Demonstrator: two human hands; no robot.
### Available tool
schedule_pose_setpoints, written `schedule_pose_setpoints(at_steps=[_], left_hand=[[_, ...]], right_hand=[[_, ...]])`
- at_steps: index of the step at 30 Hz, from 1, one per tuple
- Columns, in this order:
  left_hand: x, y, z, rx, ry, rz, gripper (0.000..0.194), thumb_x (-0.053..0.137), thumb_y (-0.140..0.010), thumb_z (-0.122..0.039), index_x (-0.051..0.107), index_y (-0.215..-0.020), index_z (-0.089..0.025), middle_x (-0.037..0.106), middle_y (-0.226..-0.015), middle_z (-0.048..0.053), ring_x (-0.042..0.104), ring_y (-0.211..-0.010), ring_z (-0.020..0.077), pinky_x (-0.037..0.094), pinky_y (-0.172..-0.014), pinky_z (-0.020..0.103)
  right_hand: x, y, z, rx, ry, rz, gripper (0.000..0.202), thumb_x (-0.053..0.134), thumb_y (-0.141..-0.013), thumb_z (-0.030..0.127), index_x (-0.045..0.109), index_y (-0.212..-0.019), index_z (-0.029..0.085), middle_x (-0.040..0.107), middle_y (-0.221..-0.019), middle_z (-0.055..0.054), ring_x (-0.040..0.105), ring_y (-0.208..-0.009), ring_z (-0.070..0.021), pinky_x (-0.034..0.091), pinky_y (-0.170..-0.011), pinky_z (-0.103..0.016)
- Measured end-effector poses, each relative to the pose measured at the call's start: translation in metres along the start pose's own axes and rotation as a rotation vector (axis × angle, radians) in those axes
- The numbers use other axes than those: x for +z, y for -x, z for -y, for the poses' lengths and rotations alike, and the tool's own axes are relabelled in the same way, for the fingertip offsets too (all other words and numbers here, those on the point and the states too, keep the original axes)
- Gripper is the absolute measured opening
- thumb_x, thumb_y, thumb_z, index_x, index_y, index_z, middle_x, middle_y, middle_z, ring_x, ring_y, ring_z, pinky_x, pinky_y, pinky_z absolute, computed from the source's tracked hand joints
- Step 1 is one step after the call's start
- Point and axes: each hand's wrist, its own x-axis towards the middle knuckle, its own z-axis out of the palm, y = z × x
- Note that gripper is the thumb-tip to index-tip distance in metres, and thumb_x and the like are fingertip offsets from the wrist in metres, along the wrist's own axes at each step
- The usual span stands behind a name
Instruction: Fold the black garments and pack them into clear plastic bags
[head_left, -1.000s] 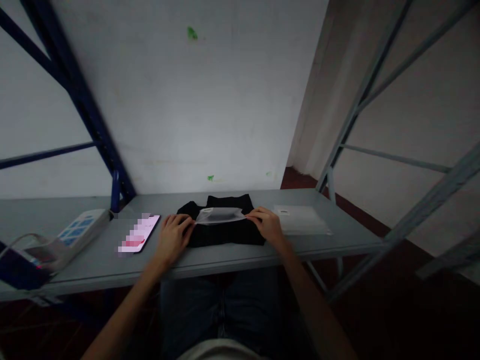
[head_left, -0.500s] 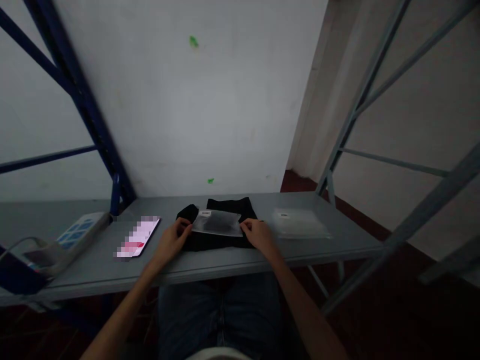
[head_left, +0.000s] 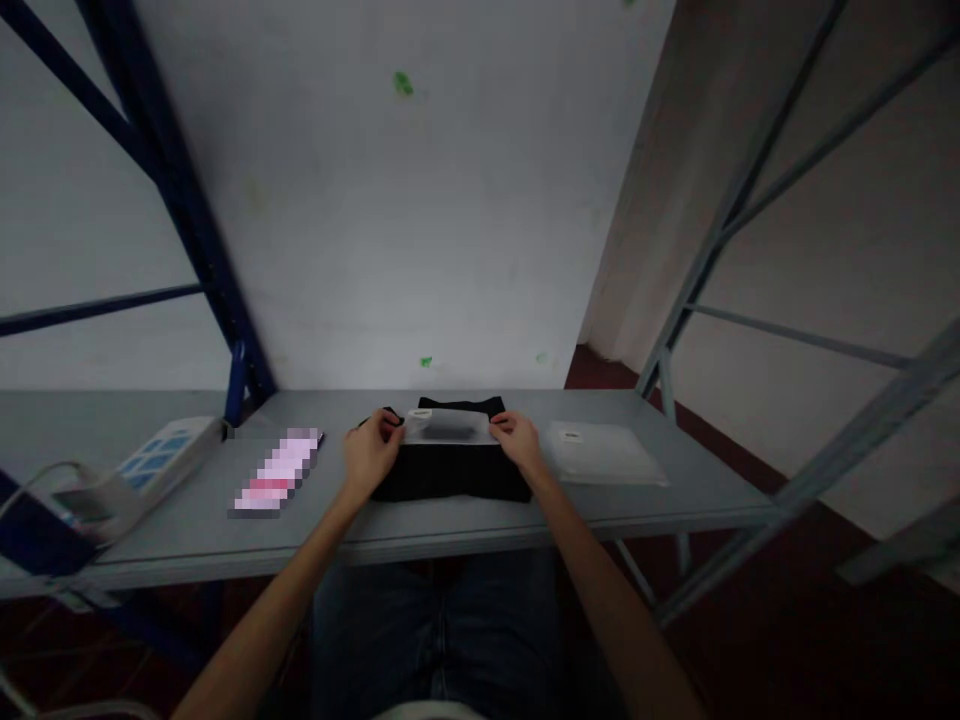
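Observation:
A clear plastic bag [head_left: 448, 428] with a small label at its upper left is stretched between my two hands. My left hand [head_left: 373, 452] pinches its left end, and my right hand [head_left: 519, 440] pinches the right end. Beneath and behind the bag, a folded black cloth [head_left: 450, 474] lies on the grey table; its near part is uncovered, and a dark bit of it shows by my left fingers. Whether the bag touches the cloth I cannot tell.
To the right lies a stack of clear plastic bags [head_left: 604, 455]. On the left are a phone [head_left: 279, 475] with a lit, blurred screen and a white power strip [head_left: 169, 455]. Blue [head_left: 184, 220] and grey [head_left: 727, 235] metal frames flank the grey table [head_left: 442, 535], with a wall behind.
Both hands have moved the plastic bag away from me and tilted it, so it looks narrower. More of the black cloth's near part shows. The view has shifted slightly.

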Motion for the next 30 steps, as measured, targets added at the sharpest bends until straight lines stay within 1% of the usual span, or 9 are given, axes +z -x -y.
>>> schedule_pose_setpoints(at_steps=[2, 4, 7, 10, 15, 17, 21, 26, 30], left_hand=[[0.013, 0.002, -0.009, 0.014, -0.029, -0.018, 0.015, 0.059, -0.093, -0.033, 0.064, -0.104, -0.024, 0.077, -0.089, 0.002, 0.073, -0.086, 0.0218, 0.045, -0.073, 0.029], [0.029, 0.004, -0.013, 0.004, -0.077, -0.005, 0.013, 0.056, -0.095, -0.031, 0.064, -0.104, -0.024, 0.077, -0.091, 0.002, 0.072, -0.088, 0.0228, 0.045, -0.074, 0.03], [0.048, 0.0, -0.011, -0.043, -0.092, 0.029, 0.013, 0.054, -0.097, -0.03, 0.063, -0.104, -0.024, 0.076, -0.095, 0.004, 0.072, -0.091, 0.0235, 0.044, -0.074, 0.03], [0.057, -0.008, -0.004, -0.088, -0.078, 0.038, 0.013, 0.054, -0.097, -0.032, 0.061, -0.104, -0.024, 0.076, -0.098, 0.004, 0.072, -0.094, 0.0241, 0.045, -0.075, 0.03], [0.059, -0.023, 0.005, -0.117, -0.084, 0.046, 0.015, 0.053, -0.097, -0.035, 0.062, -0.102, -0.023, 0.076, -0.099, 0.006, 0.072, -0.097, 0.0258, 0.046, -0.078, 0.032], [0.058, -0.028, 0.008, -0.12, -0.08, 0.049, 0.017, 0.052, -0.097, -0.036, 0.062, -0.102, -0.023, 0.076, -0.099, 0.006, 0.072, -0.097, 0.0263, 0.046, -0.079, 0.032], [0.059, -0.034, 0.014, -0.125, -0.072, 0.051, 0.02, 0.053, -0.096, -0.039, 0.063, -0.102, -0.023, 0.077, -0.1, 0.006, 0.072, -0.099, 0.0266, 0.047, -0.081, 0.033], [0.06, -0.039, 0.016, -0.135, -0.071, 0.035, 0.021, 0.052, -0.096, -0.039, 0.064, -0.102, -0.022, 0.076, -0.099, 0.007, 0.072, -0.097, 0.0265, 0.047, -0.081, 0.034], [0.054, -0.037, 0.011, -0.1, -0.073, 0.017, 0.021, 0.05, -0.098, -0.038, 0.063, -0.103, -0.022, 0.075, -0.099, 0.008, 0.071, -0.097, 0.0254, 0.048, -0.083, 0.034]], right_hand=[[0.0, -0.01, -0.006, 0.015, 0.046, -0.037, 0.01, 0.063, -0.081, 0.026, 0.069, -0.088, 0.022, 0.076, -0.079, -0.002, 0.072, -0.075, -0.0192, 0.053, -0.071, -0.028], [0.001, -0.015, -0.011, 0.03, 0.097, -0.074, 0.01, 0.061, -0.083, 0.026, 0.069, -0.087, 0.022, 0.075, -0.079, -0.003, 0.071, -0.075, -0.0199, 0.051, -0.071, -0.028], [0.005, -0.013, -0.017, 0.032, 0.165, -0.111, 0.012, 0.058, -0.086, 0.027, 0.068, -0.089, 0.023, 0.075, -0.083, -0.003, 0.07, -0.077, -0.0195, 0.049, -0.071, -0.027], [0.01, -0.011, -0.018, -0.009, 0.215, -0.107, 0.014, 0.056, -0.09, 0.028, 0.068, -0.096, 0.023, 0.075, -0.088, -0.002, 0.068, -0.08, -0.0181, 0.047, -0.073, -0.026], [0.018, -0.022, -0.013, -0.074, 0.28, -0.057, 0.015, 0.054, -0.095, 0.027, 0.068, -0.101, 0.024, 0.074, -0.091, -0.002, 0.067, -0.081, -0.0174, 0.045, -0.075, -0.025], [0.02, -0.029, -0.011, -0.102, 0.298, -0.037, 0.016, 0.053, -0.096, 0.028, 0.067, -0.103, 0.024, 0.074, -0.094, -0.002, 0.067, -0.085, -0.0174, 0.045, -0.077, -0.026], [0.022, -0.037, -0.011, -0.146, 0.325, -0.018, 0.022, 0.05, -0.098, 0.024, 0.065, -0.114, 0.022, 0.074, -0.102, -0.005, 0.067, -0.092, -0.0185, 0.047, -0.084, -0.028], [0.022, -0.041, -0.005, -0.196, 0.355, -0.031, 0.028, 0.045, -0.099, 0.021, 0.063, -0.119, 0.019, 0.073, -0.11, -0.008, 0.066, -0.099, -0.0189, 0.047, -0.09, -0.029], [0.016, -0.038, 0.01, -0.249, 0.375, -0.063, 0.032, 0.038, -0.102, 0.021, 0.065, -0.118, 0.016, 0.07, -0.119, -0.013, 0.062, -0.112, -0.0221, 0.043, -0.102, -0.034]])
